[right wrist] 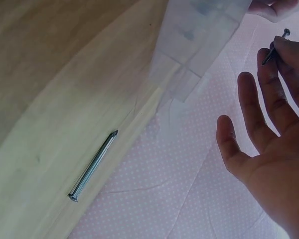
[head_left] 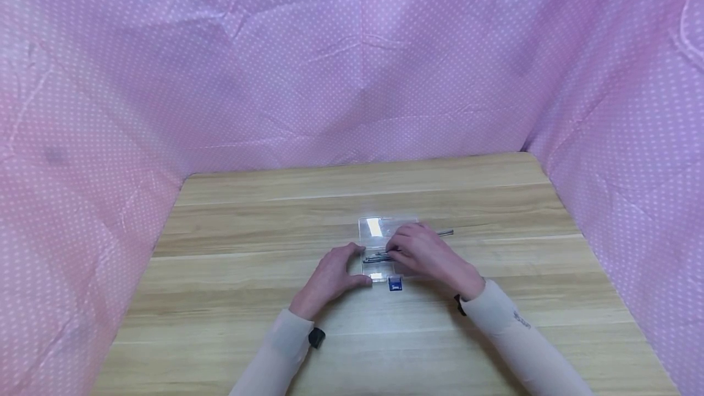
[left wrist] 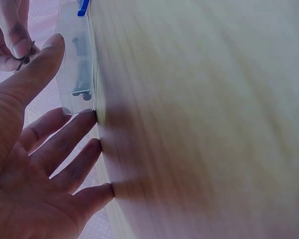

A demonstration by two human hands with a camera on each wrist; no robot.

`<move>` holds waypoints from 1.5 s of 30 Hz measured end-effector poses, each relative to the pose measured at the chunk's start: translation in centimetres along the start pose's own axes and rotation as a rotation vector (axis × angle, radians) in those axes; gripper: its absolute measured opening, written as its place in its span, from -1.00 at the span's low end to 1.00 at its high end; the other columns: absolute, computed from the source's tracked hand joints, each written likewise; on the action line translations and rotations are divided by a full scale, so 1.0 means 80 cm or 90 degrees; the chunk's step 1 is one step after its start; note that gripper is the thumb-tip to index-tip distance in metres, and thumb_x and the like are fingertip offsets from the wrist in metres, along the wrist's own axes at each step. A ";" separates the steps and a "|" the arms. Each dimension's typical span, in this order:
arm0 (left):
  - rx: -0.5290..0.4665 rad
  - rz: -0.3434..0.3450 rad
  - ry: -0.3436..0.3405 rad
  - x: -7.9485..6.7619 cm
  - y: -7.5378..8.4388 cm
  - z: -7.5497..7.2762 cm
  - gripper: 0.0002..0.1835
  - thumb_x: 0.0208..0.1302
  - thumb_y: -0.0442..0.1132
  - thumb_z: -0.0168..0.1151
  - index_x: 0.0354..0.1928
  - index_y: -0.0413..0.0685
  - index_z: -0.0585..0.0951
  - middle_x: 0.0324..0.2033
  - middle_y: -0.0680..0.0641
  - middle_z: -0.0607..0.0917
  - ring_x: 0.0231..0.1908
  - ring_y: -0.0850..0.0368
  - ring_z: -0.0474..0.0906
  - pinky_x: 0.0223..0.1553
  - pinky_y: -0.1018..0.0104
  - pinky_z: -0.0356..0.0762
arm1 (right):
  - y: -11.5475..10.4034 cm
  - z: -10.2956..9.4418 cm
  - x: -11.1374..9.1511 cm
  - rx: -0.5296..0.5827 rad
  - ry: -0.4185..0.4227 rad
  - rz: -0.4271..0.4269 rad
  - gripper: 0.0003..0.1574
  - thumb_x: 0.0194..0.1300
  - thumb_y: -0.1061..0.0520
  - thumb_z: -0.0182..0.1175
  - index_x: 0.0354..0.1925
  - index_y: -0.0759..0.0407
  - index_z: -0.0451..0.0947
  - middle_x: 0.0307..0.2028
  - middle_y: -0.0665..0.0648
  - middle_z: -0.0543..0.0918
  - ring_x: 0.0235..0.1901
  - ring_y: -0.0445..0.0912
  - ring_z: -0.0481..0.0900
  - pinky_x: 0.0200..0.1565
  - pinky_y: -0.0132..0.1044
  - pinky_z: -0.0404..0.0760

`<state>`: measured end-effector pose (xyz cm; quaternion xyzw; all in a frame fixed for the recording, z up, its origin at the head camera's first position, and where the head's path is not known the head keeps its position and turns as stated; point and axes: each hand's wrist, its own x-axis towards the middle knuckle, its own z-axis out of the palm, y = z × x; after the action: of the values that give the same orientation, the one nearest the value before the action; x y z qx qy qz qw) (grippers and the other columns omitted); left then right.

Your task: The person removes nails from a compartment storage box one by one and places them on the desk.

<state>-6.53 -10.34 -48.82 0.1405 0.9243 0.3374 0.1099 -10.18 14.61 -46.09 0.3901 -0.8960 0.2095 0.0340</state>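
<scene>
A clear plastic box (head_left: 379, 271) lies on the table with its transparent lid (head_left: 393, 225) folded back. Several metal nails (head_left: 374, 258) are inside it. My left hand (head_left: 332, 271) spans the box's left end, thumb near the front corner and forefinger near the hinge side. In the left wrist view its fingers are straight and spread, fingertips at the box's end and the tabletop. Over the box, my right hand (head_left: 420, 252) pinches a dark metal nail (right wrist: 275, 47) between thumb and fingertips, head sticking out. Its other fingers are spread. A blue latch (head_left: 395, 283) shows at the box's front.
Right of the lid, a loose pair of nails (head_left: 445, 233) lies on the wooden table (head_left: 247, 298), partly behind my right hand in the head view. Pink dotted cloth (head_left: 341, 66) hangs around the table's back and sides.
</scene>
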 end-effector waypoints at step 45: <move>0.007 0.000 0.004 -0.001 0.000 0.001 -0.27 0.06 0.05 0.62 0.24 -0.09 0.59 0.14 -0.13 0.69 0.16 -0.15 0.56 0.23 -0.09 0.46 | 0.034 -0.021 -0.034 -0.018 0.072 0.037 -0.85 0.22 0.20 0.49 -0.20 0.06 0.76 -0.20 0.03 0.76 -0.06 0.03 0.68 0.09 0.12 0.58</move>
<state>-6.43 -10.34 -48.85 0.1397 0.9266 0.3326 0.1059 -10.38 18.78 -46.10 0.3507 -0.9065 0.2197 0.0840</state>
